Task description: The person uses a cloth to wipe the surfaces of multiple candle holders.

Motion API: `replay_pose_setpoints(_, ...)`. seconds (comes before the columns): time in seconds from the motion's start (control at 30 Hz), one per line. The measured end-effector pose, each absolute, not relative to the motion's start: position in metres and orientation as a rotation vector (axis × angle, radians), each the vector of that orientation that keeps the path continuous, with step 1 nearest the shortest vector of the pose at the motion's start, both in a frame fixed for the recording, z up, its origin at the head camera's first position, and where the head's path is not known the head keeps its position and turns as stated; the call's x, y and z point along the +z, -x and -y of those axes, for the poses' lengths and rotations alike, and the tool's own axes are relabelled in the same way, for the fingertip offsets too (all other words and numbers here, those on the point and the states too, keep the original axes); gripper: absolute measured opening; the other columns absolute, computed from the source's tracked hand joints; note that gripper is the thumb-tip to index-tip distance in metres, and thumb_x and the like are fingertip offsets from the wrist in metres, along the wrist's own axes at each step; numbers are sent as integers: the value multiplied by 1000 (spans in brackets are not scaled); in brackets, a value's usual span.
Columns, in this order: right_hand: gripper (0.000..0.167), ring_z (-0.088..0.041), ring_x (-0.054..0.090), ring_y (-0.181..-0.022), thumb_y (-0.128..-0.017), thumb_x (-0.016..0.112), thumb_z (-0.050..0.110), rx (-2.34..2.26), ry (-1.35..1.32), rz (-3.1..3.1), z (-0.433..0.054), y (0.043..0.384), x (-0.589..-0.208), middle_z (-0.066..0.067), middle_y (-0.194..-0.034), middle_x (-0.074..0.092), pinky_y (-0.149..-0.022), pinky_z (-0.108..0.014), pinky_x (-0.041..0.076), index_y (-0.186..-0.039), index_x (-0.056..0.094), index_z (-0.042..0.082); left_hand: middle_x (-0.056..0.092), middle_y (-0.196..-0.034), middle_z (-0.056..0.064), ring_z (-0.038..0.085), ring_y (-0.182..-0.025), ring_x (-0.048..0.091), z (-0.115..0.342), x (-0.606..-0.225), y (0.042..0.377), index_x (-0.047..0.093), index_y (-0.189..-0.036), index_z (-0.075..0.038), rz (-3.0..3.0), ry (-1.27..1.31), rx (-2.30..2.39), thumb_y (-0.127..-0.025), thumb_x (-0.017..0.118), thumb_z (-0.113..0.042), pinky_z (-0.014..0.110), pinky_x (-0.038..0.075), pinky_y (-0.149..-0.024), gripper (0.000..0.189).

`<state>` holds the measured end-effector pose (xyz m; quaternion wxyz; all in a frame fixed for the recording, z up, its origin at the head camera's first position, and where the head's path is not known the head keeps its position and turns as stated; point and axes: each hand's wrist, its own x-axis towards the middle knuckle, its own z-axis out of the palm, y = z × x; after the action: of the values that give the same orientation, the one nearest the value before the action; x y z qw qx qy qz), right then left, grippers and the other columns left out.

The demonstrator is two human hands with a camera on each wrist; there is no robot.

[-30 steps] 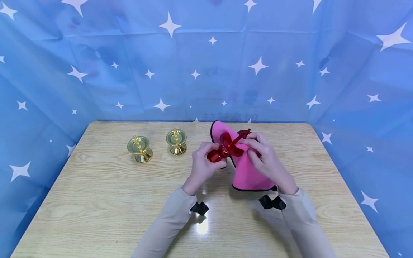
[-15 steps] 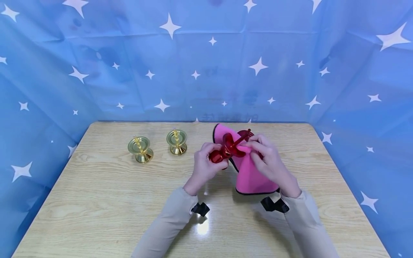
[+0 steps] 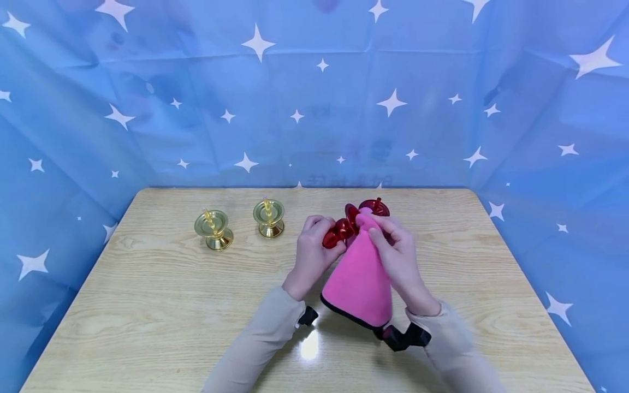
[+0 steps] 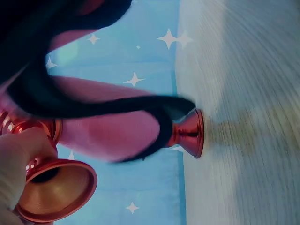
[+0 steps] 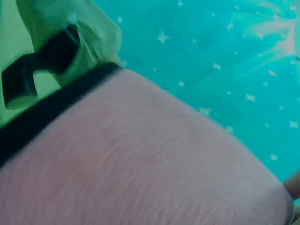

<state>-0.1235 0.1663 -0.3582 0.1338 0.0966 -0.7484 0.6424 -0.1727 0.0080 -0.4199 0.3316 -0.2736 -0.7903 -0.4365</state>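
My left hand (image 3: 312, 251) grips a shiny red metal candle holder (image 3: 338, 233) by its stem, tilted with its dish toward the right. In the left wrist view the hollow foot of this candle holder (image 4: 58, 190) faces the camera. A pink cloth with black edging (image 3: 361, 284) hangs from my right hand (image 3: 399, 256), which pinches it at the candle holder's dish end. The spike is hidden under the cloth. Just behind stands a second red candle holder (image 3: 375, 206), partly covered from view. Pink cloth (image 5: 154, 154) fills most of the right wrist view.
Two gold-coloured candle holders (image 3: 212, 222) (image 3: 268, 213) stand at the back left of the wooden table (image 3: 162, 305), each with a yellowish twisted piece upright in its dish. A blue curtain with white stars (image 3: 314, 136) hangs around the table's back and sides.
My right hand has drawn the cloth over the candle holder's spike, which showed before. The cloth's hanging part has swung left and toward me. The left hand keeps its grip on the candle holder.
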Motion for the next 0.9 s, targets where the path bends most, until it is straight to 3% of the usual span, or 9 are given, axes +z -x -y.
replay_pose_setpoints(0.1, 25, -10, 59, -90, -92, 56, 0, 1843, -326, 2076, -158, 121, -361, -7, -108, 64, -68, -16, 47, -115, 63, -5, 65, -86, 8, 23, -89, 55, -8, -421, 172, 59, -85, -3, 2057, 720, -1122, -63, 71, -1, 30, 53, -71, 24)
replay_pose_setpoints(0.23, 25, -9, 53, -80, -86, 60, -7, 1615, -475, 2122, -157, 120, -361, -13, -100, 65, -58, -15, 40, -109, 67, -2, 64, -88, 12, 24, -89, 56, -6, -422, 171, 62, -86, -1, 2026, 689, -1238, -62, 72, 0, 32, 54, -72, 26)
replay_pose_setpoints(0.43, 25, -9, 50, -80, -83, 62, -10, 1365, -588, 2183, -166, 125, -365, -13, -102, 63, -54, -17, 36, -106, 69, -1, 64, -92, 15, 26, -86, 60, -4, -421, 171, 64, -87, 1, 2000, 593, -1426, -61, 75, -3, 33, 54, -73, 29)
replay_pose_setpoints(0.57, 19, -7, 52, -75, -88, 57, -7, 1622, -362, 2135, -171, 133, -374, -6, -95, 63, -55, -16, 40, -104, 67, -2, 65, -89, 12, 23, -83, 59, -4, -418, 169, 65, -87, -1, 2001, 548, -1579, -62, 75, -2, 28, 52, -69, 27)
replay_pose_setpoints(0.67, 18, -5, 55, -70, -91, 55, -2, 2059, -60, 1965, -172, 140, -379, 1, -89, 63, -58, -15, 44, -98, 68, 7, 66, -89, 13, 22, -82, 59, -6, -413, 167, 65, -87, -1, 1998, 545, -1748, -64, 76, 1, 28, 51, -68, 26)
replay_pose_setpoints(0.77, 27, -6, 59, -76, -94, 49, 0, 2470, 147, 1721, -171, 144, -382, 3, -92, 63, -65, -16, 48, -92, 69, 18, 67, -91, 14, 23, -85, 60, -9, -408, 164, 65, -90, -1, 2024, 555, -1891, -68, 76, 3, 29, 51, -70, 26)
replay_pose_setpoints(0.9, 34, -6, 62, -77, -97, 42, 0, 2743, 207, 1618, -166, 144, -383, 3, -92, 64, -66, -17, 49, -89, 68, 20, 67, -92, 18, 24, -86, 60, -11, -396, 157, 63, -92, 4, 2069, 521, -1998, -72, 72, 5, 30, 51, -72, 22)
